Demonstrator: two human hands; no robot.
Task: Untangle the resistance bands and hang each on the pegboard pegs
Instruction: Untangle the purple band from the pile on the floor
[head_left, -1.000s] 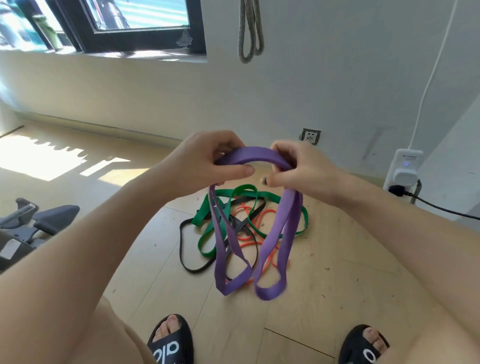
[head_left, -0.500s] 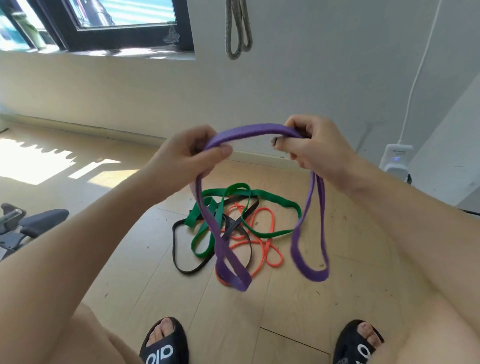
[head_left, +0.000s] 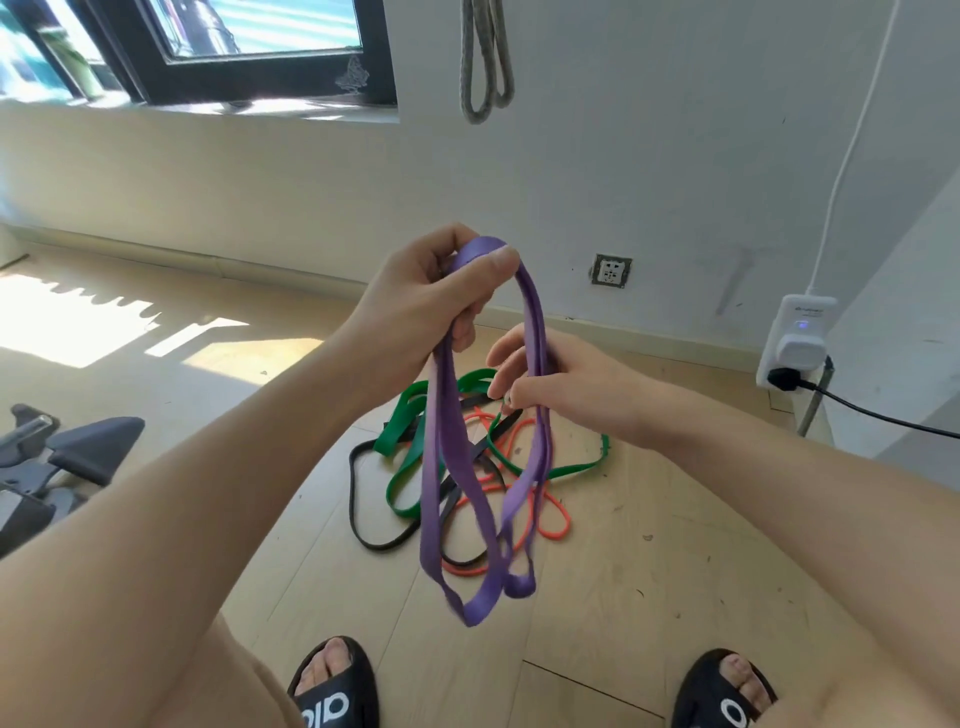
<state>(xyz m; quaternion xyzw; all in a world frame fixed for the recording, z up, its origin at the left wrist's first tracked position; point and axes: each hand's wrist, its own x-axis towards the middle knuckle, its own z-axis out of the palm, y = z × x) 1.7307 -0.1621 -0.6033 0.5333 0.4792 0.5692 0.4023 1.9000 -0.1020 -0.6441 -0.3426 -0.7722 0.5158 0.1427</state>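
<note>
Purple band (head_left: 447, 467) is clear of the pile: it hangs doubled into long loops from the person's left hand (head_left: 431, 301), whose fingers (head_left: 483, 265) and thumb are curled round the gathered top of the loops. The right hand (head_left: 566, 384) sits lower, just right of the hanging strands, its fingers loosely curled at one strand; whether they actually pinch it cannot be told.

Directly below the purple band, on the wooden floor (head_left: 649, 597), the remaining bands lie heaped and crossed over one another: a green band (head_left: 405, 441), a black band (head_left: 363, 519) and an orange band (head_left: 550, 525). These appear still tangled.

Above the purple band, on the wall, a grey band (head_left: 485, 62) hangs in two loops. Its support is out of frame, so no peg or pegboard can be confirmed.

Assessment: one band seems already hung, one is freed and in hand awaiting hanging, and three are left to separate. The task looks well under half complete.
</note>
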